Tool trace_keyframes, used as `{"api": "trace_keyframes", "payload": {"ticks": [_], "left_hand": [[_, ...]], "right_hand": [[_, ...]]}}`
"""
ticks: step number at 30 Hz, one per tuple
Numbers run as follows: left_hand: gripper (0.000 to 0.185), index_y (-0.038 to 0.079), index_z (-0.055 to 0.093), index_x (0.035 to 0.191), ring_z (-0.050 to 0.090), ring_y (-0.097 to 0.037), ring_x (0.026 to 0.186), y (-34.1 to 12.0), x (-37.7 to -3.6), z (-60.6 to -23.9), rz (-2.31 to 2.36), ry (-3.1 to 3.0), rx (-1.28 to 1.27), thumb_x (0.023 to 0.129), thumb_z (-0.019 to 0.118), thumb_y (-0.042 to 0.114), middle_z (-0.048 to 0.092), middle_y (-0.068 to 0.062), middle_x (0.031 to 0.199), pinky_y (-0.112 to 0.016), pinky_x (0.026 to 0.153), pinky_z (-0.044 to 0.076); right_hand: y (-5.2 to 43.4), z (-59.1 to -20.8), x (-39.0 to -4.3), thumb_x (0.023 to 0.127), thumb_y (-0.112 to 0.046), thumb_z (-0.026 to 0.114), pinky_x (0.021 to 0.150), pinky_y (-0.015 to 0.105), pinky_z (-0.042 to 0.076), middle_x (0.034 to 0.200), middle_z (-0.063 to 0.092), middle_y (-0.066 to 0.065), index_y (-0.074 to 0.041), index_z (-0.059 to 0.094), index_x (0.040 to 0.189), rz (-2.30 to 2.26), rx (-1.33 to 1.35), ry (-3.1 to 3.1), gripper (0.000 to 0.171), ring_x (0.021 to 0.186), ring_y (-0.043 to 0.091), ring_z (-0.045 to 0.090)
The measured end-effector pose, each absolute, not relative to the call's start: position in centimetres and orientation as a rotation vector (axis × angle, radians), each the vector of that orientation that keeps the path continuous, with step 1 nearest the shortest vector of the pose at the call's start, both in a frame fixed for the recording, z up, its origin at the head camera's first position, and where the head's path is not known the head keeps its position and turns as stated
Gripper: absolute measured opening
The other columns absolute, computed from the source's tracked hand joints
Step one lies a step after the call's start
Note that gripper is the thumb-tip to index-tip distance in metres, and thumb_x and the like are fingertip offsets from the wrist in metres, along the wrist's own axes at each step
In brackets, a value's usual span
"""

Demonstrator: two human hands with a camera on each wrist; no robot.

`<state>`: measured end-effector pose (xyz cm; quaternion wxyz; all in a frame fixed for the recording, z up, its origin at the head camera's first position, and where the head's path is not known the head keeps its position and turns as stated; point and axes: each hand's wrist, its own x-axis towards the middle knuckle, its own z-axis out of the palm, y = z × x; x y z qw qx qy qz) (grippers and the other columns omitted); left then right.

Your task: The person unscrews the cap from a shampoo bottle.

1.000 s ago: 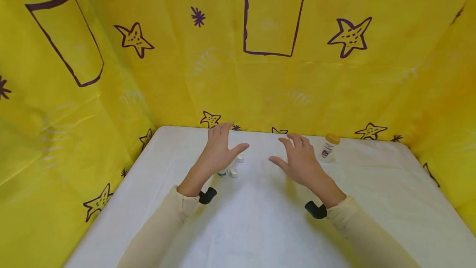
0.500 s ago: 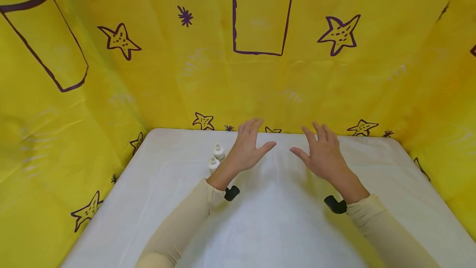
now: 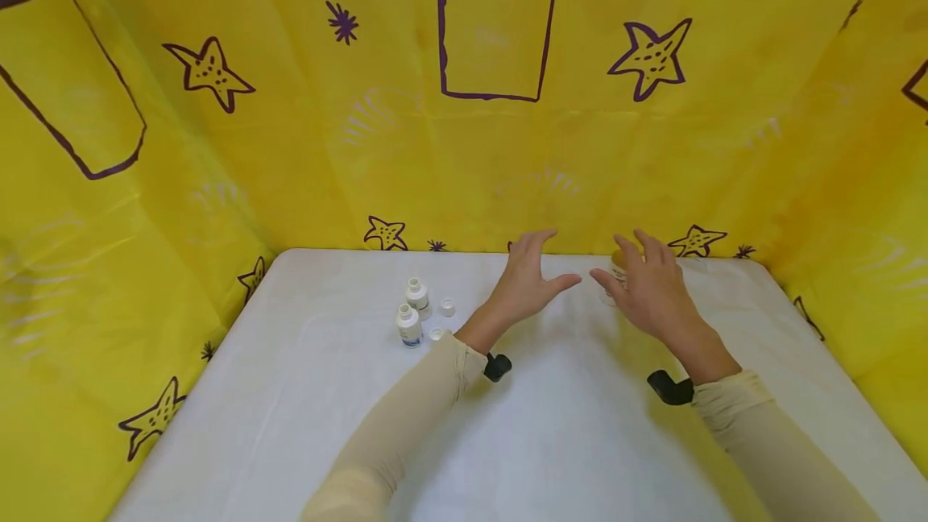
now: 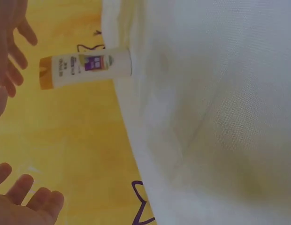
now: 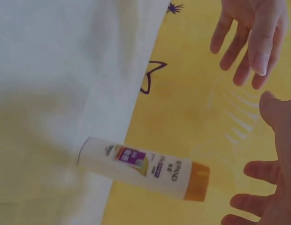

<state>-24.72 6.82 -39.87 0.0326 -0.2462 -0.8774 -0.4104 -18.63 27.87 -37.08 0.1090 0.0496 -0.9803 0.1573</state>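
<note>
In the head view my left hand [image 3: 524, 284] hovers above the far part of the table with its fingers spread and nothing in it. My right hand [image 3: 656, 288] is likewise raised, fingers apart, holding nothing. A white plastic bottle with an orange cap [image 3: 619, 261] stands mostly hidden behind the right hand. Both wrist views show this bottle upright on the table, its purple label [image 5: 130, 155] visible and neither hand touching it. Left of my left forearm stand two small white bottles without caps, one in front [image 3: 409, 329] and one behind [image 3: 416, 296].
Beside the small bottles lie two small white caps, one farther back [image 3: 447, 307] and one nearer [image 3: 437, 334], partly behind the left sleeve. A white cloth covers the table [image 3: 565, 441]. Yellow sheeting with purple drawings [image 3: 493, 143] closes off the back and sides.
Both hands have moved right in the head view, the left one away from the small bottles, which now show. The right hand now covers much of the orange-capped bottle. The view has shifted slightly.
</note>
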Motion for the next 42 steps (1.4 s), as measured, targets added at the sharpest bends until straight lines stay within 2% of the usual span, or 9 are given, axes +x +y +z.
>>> {"api": "trace_keyframes", "payload": {"ticks": [7,15,18,24,28,31,34,37,42], "left_hand": [[0.082,0.020,0.038,0.155,0.041,-0.022,0.145,10.1,-25.4,-40.7,-1.386,-2.731,-0.739,0.089,0.077,0.048,0.040,-0.003,0.157,-0.042,0.119,0.040],[0.082,0.015,0.042,0.152,0.051,-0.025,0.137,13.2,-25.9,-42.6,-1.673,-2.731,-0.613,0.087,0.080,0.046,0.048,-0.004,0.153,-0.038,0.110,0.049],[0.081,0.013,0.043,0.152,0.052,-0.027,0.136,14.2,-26.2,-43.3,-1.716,-2.728,-0.615,0.087,0.080,0.044,0.049,-0.005,0.152,-0.037,0.110,0.049],[0.077,0.008,0.044,0.150,0.054,-0.029,0.135,15.9,-26.5,-44.2,-1.682,-2.749,-0.652,0.089,0.078,0.041,0.051,-0.009,0.151,-0.037,0.111,0.048],[0.075,0.009,0.045,0.151,0.052,-0.026,0.139,16.6,-26.5,-44.4,-1.655,-2.794,-0.655,0.091,0.075,0.043,0.054,-0.008,0.151,-0.040,0.114,0.046],[0.068,0.011,0.048,0.148,0.055,-0.023,0.136,16.9,-26.4,-44.4,-1.634,-2.826,-0.667,0.094,0.072,0.044,0.058,-0.005,0.147,-0.039,0.113,0.047],[0.056,0.012,0.055,0.140,0.061,-0.018,0.120,17.0,-26.2,-44.6,-1.631,-2.839,-0.698,0.095,0.071,0.041,0.065,-0.005,0.137,-0.032,0.103,0.052],[0.047,0.010,0.059,0.132,0.061,-0.015,0.108,17.1,-26.1,-44.7,-1.615,-2.850,-0.720,0.097,0.069,0.039,0.067,-0.005,0.129,-0.028,0.095,0.054],[0.040,0.009,0.062,0.128,0.064,-0.019,0.116,17.0,-26.0,-44.8,-1.557,-2.852,-0.703,0.099,0.067,0.036,0.065,-0.007,0.128,-0.029,0.098,0.056]], "right_hand": [[29.5,-37.2,-18.7,0.102,-0.045,0.058,0.109,0.076,0.031,0.153,0.030,0.040,0.007,0.036,0.151,0.480,0.142,-2.837,0.074,0.136,0.062,0.030],[30.2,-37.7,-19.5,0.102,-0.041,0.061,0.108,0.074,0.034,0.148,0.036,0.039,0.009,0.040,0.147,0.647,0.137,-2.810,0.071,0.135,0.058,0.035],[30.3,-38.1,-19.7,0.102,-0.037,0.062,0.107,0.072,0.038,0.144,0.038,0.038,0.009,0.042,0.146,0.675,0.141,-2.783,0.067,0.130,0.056,0.040],[30.8,-39.1,-20.2,0.105,-0.035,0.058,0.092,0.060,0.050,0.134,0.045,0.035,0.011,0.040,0.147,0.775,0.127,-2.800,0.065,0.111,0.046,0.052],[31.0,-39.6,-20.5,0.105,-0.035,0.056,0.094,0.058,0.049,0.130,0.050,0.032,0.011,0.040,0.147,0.839,0.115,-2.834,0.065,0.111,0.044,0.053],[31.1,-39.8,-20.7,0.105,-0.033,0.056,0.097,0.059,0.048,0.130,0.053,0.031,0.010,0.044,0.145,0.871,0.126,-2.832,0.060,0.113,0.044,0.053],[31.1,-39.9,-20.8,0.106,-0.031,0.055,0.094,0.058,0.050,0.125,0.059,0.029,0.008,0.054,0.136,0.869,0.147,-2.825,0.049,0.111,0.044,0.056],[31.0,-40.1,-20.7,0.106,-0.029,0.055,0.089,0.057,0.051,0.118,0.062,0.027,0.006,0.061,0.126,0.851,0.154,-2.815,0.040,0.106,0.042,0.059],[30.7,-40.3,-20.5,0.106,-0.026,0.055,0.089,0.057,0.051,0.116,0.062,0.027,0.007,0.060,0.125,0.833,0.150,-2.807,0.039,0.105,0.042,0.059]]}}
